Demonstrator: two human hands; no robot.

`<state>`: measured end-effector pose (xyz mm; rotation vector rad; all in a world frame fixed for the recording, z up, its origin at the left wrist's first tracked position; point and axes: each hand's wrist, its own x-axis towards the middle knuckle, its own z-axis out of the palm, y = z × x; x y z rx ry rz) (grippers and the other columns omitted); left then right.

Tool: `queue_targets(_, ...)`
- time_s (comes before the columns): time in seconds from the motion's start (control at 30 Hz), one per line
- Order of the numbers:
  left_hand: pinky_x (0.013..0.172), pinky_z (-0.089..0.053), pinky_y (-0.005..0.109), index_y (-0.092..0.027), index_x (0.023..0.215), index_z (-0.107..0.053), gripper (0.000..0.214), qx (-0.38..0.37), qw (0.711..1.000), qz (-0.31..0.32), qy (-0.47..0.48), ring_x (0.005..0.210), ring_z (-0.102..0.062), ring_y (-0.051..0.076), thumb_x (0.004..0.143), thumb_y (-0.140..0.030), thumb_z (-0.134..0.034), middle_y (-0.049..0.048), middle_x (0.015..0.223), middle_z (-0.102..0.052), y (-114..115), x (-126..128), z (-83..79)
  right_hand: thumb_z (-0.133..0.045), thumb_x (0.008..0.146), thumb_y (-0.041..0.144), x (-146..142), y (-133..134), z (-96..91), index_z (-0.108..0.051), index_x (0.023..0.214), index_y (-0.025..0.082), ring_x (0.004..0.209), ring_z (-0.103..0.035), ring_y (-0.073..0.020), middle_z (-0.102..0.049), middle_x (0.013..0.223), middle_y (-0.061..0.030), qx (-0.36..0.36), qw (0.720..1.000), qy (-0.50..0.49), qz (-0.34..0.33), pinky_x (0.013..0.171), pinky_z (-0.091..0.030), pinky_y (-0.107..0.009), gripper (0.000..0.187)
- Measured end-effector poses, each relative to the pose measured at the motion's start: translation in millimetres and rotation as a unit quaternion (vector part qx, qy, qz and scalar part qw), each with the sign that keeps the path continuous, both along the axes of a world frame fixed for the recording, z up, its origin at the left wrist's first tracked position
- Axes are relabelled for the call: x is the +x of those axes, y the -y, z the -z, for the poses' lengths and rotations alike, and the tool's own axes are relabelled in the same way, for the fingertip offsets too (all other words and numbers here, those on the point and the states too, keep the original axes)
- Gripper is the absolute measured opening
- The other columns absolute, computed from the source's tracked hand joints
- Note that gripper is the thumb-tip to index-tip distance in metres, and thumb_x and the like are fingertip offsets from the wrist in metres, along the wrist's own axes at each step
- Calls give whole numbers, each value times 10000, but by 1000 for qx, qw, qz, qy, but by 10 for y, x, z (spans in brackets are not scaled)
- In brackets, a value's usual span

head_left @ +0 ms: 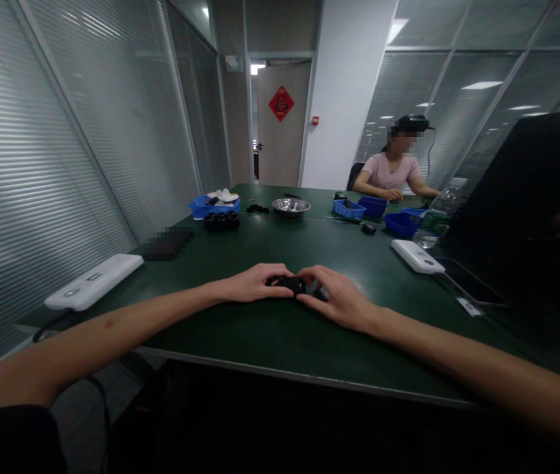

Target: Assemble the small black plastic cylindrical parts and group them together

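Observation:
A small, dark, rounded black part [295,284] sits between my hands just above the green table or resting on it; I cannot tell which. My left hand [258,283] closes on it from the left, with the thumb below and the fingers over the top. From the right, my right hand [339,297] curves its index finger and thumb around the part's near end, the fingertips at its edge. Something greyish shows inside the curl of the right hand, too dim to name. The part's exact kind cannot be made out.
Farther back on the table [240,329] are a blue basket [216,209], several black round items [221,221], a metal bowl [291,208] and blue bins [401,224]. White power banks [95,283] flank my arms. A bottle [437,214] stands right. Another person [392,172] sits at the far side.

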<state>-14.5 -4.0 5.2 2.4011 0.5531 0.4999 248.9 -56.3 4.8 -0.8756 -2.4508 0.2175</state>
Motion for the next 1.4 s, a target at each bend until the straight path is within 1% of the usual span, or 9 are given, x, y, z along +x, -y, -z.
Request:
queue_targets(0.2, 736, -415, 275, -179, 1217, -658, 405, 6, 1000, -9, -6, 840, -546, 163, 972, -500, -629, 46, 1024, -602, -21, -1, 19, -653, 955, 233, -19, -7, 19, -548, 1300, 236, 1112, -633, -261, -625, 1237, -111, 56, 998, -6, -33, 938, -574, -454, 361)
queue_targets(0.37, 736, -418, 279, -185, 1251, -649, 399, 5, 1000, -6, -8, 844, -545, 169, 981, -478, -624, 50, 1024, -602, -22, -10, 17, -672, 961, 394, 6, 12, 4, -558, 1285, 224, 1023, -662, -260, -668, 1189, -110, 20, 1000, 7, 11, 879, -584, -463, 383)
queue_targets(0.47, 745, -422, 279, -185, 1242, -650, 385, 5, 1000, -6, -4, 852, -549, 168, 982, -469, -627, 55, 1050, -608, -15, -13, 10, -643, 984, 338, 5, 11, 7, -566, 1266, 219, 1027, -659, -253, -666, 1177, -105, 23, 1000, 6, 1, 883, -582, -452, 316)
queue_targets(0.6, 752, -425, 282, -183, 1235, -654, 375, 7, 1000, -3, -4, 859, -556, 167, 983, -460, -630, 57, 1065, -613, -16, -15, 12, -628, 969, 221, -17, 10, -2, -544, 1289, 212, 1099, -626, -256, -620, 1236, -122, 48, 998, 4, -36, 931, -572, -449, 330)
queue_targets(0.8, 744, -423, 282, -177, 1240, -650, 380, 9, 1000, -4, -4, 841, -549, 162, 983, -456, -635, 51, 1042, -608, -4, -10, -2, -664, 971, 386, -9, 0, 8, -566, 1249, 213, 1017, -661, -261, -661, 1178, -112, 24, 1000, 8, 11, 869, -587, -457, 342)
queue_targets(1.0, 744, -418, 282, -172, 1220, -659, 390, 9, 1000, -8, 0, 848, -557, 165, 974, -474, -642, 55, 1044, -618, -6, -6, 1, -637, 964, 204, -13, -5, 7, -560, 1281, 229, 1118, -626, -263, -625, 1233, -118, 57, 997, -1, -46, 933, -575, -460, 327)
queue_targets(1.1, 743, -419, 277, -177, 1238, -653, 396, 10, 1000, -7, 0, 839, -552, 161, 974, -472, -642, 52, 1039, -615, -25, -11, 24, -670, 949, 261, -15, 1, -3, -543, 1296, 220, 1118, -627, -275, -629, 1236, -123, 58, 998, 1, -35, 935, -569, -472, 372)
queue_targets(1.23, 751, -425, 282, -188, 1256, -656, 395, 7, 1000, -3, 3, 847, -555, 164, 974, -464, -644, 52, 1049, -618, -32, -19, 26, -664, 967, 396, 5, 5, -6, -562, 1247, 202, 981, -664, -254, -675, 1133, -108, 20, 1000, 11, 9, 848, -580, -437, 356)
queue_targets(1.4, 761, -427, 287, -183, 1238, -657, 391, 3, 1000, -7, 4, 857, -552, 165, 968, -466, -652, 51, 1053, -610, -11, -17, -5, -633, 985, 287, 17, -7, 8, -556, 1285, 212, 1051, -638, -249, -640, 1192, -113, 37, 999, 13, -22, 900, -568, -431, 319)
